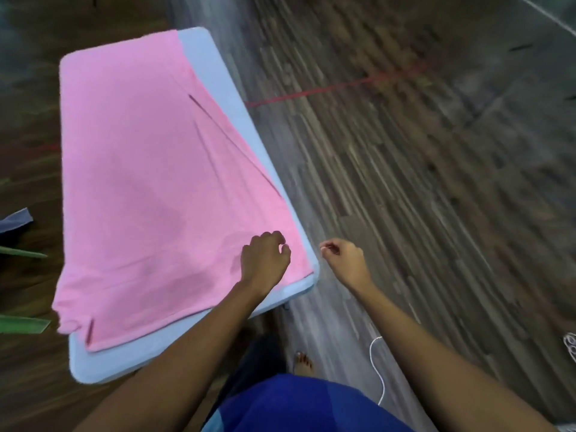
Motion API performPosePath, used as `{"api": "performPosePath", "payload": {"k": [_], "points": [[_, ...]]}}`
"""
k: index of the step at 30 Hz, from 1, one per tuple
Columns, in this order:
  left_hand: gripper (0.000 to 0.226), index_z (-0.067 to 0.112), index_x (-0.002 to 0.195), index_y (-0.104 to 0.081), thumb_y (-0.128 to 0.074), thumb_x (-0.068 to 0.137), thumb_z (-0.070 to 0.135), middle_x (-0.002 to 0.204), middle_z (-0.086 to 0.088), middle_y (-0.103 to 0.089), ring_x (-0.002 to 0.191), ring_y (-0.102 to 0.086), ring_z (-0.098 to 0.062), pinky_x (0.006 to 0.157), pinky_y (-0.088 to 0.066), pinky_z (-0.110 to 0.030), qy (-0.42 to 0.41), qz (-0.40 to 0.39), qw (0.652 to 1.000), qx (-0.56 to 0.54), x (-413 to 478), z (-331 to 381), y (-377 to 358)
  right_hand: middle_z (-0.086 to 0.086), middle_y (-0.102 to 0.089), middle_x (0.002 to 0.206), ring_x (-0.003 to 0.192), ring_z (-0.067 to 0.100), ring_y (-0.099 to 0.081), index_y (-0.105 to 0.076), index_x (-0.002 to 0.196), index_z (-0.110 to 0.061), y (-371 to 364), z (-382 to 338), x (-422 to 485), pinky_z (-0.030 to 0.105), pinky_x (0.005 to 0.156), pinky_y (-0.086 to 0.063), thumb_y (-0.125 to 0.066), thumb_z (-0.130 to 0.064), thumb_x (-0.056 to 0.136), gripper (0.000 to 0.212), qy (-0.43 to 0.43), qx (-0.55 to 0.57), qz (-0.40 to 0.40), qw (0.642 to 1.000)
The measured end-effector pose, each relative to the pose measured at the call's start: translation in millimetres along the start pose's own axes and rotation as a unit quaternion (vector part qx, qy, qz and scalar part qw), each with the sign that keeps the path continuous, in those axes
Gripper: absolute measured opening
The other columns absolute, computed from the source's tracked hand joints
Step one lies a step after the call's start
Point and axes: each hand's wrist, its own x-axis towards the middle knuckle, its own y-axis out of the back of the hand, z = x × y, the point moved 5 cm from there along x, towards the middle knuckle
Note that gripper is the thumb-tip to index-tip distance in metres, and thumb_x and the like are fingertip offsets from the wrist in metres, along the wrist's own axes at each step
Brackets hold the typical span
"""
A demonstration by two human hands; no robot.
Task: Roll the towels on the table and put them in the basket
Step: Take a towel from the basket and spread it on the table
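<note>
A single pink towel (pixel 149 182) lies spread flat and unrolled on the pale blue table (pixel 205 57), covering nearly all of its top. A long diagonal fold runs down its right side, beside a bare strip of table. Its near left corner droops over the edge.

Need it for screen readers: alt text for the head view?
A pink towel lies spread over a blue table. The left hand, fingers curled, is at its near right corner; the right hand hangs empty beside the table.
</note>
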Motion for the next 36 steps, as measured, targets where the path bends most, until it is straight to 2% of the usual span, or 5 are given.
{"api": "performPosePath", "payload": {"k": [9,17,25,30,36], "points": [[0.021,0.023,0.1,-0.067,-0.049,0.09,0.026,0.099,0.005,-0.07,0.092,-0.062,-0.02,0.083,-0.044,-0.035,0.017,0.037,0.997,-0.058,76.7,53.7,-14.2,0.001,-0.073,0.089,0.086,0.015,-0.067,-0.073,0.098,-0.018,59.6,-1.5,88.5,0.025,0.079,-0.052,-0.057,-0.018,0.089,0.018,0.009,-0.018,-0.022,1.0],[0.019,0.021,0.102,-0.065,-0.05,0.091,0.025,0.098,0.0,-0.064,0.094,-0.056,-0.025,0.081,-0.041,-0.038,0.193,0.133,0.966,-0.104,116.4,23.1,-39.7,-0.003,-0.07,0.099,0.087,0.011,-0.064,-0.069,0.108,-0.021,13.3,-62.0,178.5,0.028,0.079,-0.052,-0.055,-0.022,0.095,0.018,0.16,-0.165,-0.209,0.951],[0.025,0.014,0.111,-0.065,-0.052,0.089,0.016,0.11,-0.007,-0.063,0.105,-0.053,-0.026,0.094,-0.04,-0.037,0.367,0.144,0.886,-0.242,69.8,22.6,-100.0,0.003,-0.068,0.11,0.099,0.018,-0.063,-0.069,0.111,-0.017,-45.3,-84.2,203.4,0.029,0.091,-0.049,-0.053,-0.014,0.093,0.025,0.346,-0.287,-0.366,0.815],[0.037,0.016,0.12,-0.064,-0.065,0.085,0.027,0.119,-0.001,-0.059,0.111,-0.049,-0.023,0.092,-0.038,-0.033,0.428,0.188,0.858,-0.212,60.8,44.3,-122.3,0.007,-0.066,0.11,0.104,0.023,-0.059,-0.071,0.108,-0.01,-62.7,-100.0,213.6,0.028,0.093,-0.043,-0.054,-0.005,0.09,0.025,0.496,-0.318,-0.413,0.694],[0.055,0.012,0.114,-0.06,-0.083,0.066,0.025,0.114,-0.004,-0.059,0.106,-0.053,-0.025,0.089,-0.048,-0.039,0.479,0.194,0.848,-0.116,75.9,67.8,-128.4,0.002,-0.06,0.118,0.108,0.026,-0.054,-0.067,0.107,-0.019,-88.9,-113.8,251.1,0.041,0.091,-0.043,-0.06,-0.002,0.08,0.034,0.631,-0.383,-0.43,0.519]]}}
